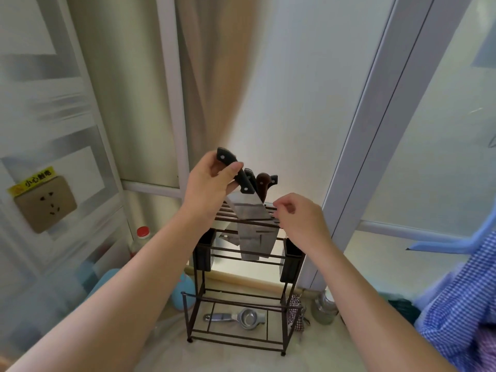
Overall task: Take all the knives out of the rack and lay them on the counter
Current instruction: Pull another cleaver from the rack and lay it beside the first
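Observation:
A dark metal knife rack (236, 294) stands on the counter against the window sill. My left hand (209, 186) grips the black handle of a cleaver (249, 210), whose wide steel blade is tilted and partly raised out of the top slots. Behind it, other knives (264, 185) with black and brown handles stand in the slots, their blades hanging below. My right hand (298, 218) rests with curled fingers on the right end of the rack's top bars; whether it grips the bar I cannot tell.
A metal lemon squeezer (241, 318) lies on the counter inside the rack's base. A red-capped bottle (139, 240) and a blue object (182, 294) stand to the left, a glass jar (324, 307) to the right. A wall socket (45, 202) is at left, blue checked cloth (461, 304) at right.

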